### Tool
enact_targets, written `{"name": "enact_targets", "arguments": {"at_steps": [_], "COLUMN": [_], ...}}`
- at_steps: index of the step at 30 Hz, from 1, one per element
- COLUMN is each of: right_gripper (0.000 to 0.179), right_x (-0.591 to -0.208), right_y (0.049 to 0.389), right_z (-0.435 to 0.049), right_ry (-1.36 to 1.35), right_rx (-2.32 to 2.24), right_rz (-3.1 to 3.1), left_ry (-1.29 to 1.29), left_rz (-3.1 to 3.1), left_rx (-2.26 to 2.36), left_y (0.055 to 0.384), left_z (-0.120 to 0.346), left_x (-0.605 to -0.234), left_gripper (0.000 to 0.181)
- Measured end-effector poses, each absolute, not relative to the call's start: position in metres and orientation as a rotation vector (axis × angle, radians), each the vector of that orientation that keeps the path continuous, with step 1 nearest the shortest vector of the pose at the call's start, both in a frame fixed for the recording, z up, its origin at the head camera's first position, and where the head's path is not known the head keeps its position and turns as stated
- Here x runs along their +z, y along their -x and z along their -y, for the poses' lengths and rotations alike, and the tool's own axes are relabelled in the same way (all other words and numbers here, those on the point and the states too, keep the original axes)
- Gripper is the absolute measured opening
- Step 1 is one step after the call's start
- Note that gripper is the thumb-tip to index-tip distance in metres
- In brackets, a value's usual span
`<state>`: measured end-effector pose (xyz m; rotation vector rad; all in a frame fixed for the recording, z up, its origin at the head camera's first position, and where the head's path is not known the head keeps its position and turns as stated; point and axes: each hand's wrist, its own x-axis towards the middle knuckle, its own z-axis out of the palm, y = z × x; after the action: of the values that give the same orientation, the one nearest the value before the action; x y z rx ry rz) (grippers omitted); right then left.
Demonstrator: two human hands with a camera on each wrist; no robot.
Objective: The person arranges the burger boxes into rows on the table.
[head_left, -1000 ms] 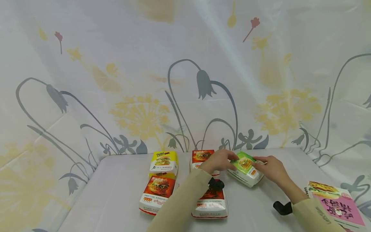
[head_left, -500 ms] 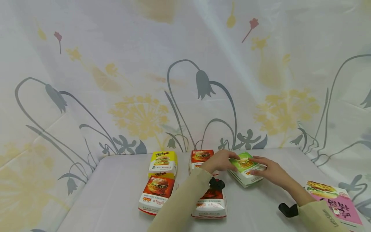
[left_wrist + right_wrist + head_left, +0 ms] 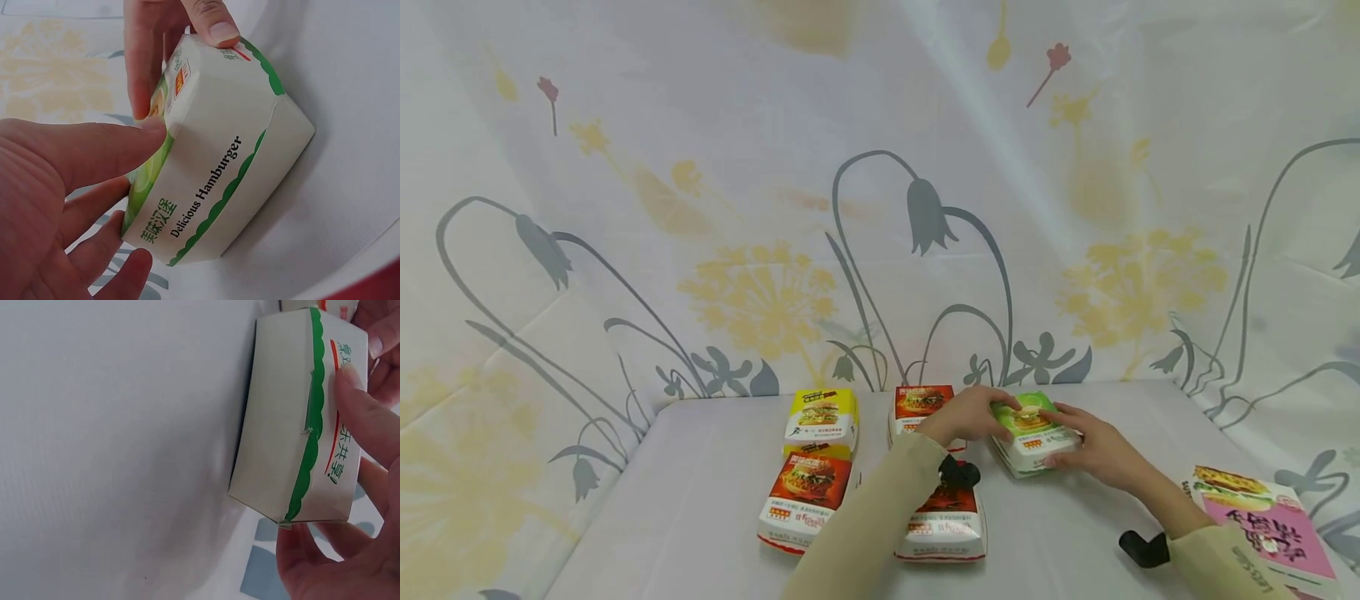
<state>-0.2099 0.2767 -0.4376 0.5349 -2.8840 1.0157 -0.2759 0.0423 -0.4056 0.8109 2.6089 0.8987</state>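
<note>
A green-and-white hamburger box [image 3: 1030, 429] sits on the white table, its lid down. My left hand [image 3: 970, 415] holds its left side, thumb at the upper edge and fingers at the far end in the left wrist view. The right hand [image 3: 1101, 450] grips the other side: its thumb presses the front panel and its fingers reach over the top and the far side. "Delicious Hamburger" is printed on the side panel [image 3: 212, 162] in the left wrist view. A green scalloped edge [image 3: 315, 406] runs along the box in the right wrist view.
Left of my hands, a yellow box [image 3: 822, 421] stands behind a red burger box [image 3: 808, 492]. Two more red boxes, one behind [image 3: 917, 404] and one in front [image 3: 943, 533], are partly covered by my left arm. A pink box [image 3: 1270, 525] lies at the right.
The green box has turned a little so its front faces me more squarely. My right hand has shifted its hold, with its thumb now lower on the front. The left hand barely moved.
</note>
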Motion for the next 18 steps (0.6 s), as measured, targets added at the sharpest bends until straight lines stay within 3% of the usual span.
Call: {"name": "enact_targets", "arguments": {"at_steps": [18], "right_gripper": [0.079], "right_x": [-0.4396], "right_y": [0.2047], "right_z": [-0.2701], "right_ry": [-0.426], "right_rx": [0.953], "right_rz": [2.851], "left_ry": [-0.855], "left_rz": [-2.638], "left_rx": [0.809], "left_y": [0.2727], "left_z": [-0.0458], "left_x": [-0.4022], "left_gripper": [0.042]}}
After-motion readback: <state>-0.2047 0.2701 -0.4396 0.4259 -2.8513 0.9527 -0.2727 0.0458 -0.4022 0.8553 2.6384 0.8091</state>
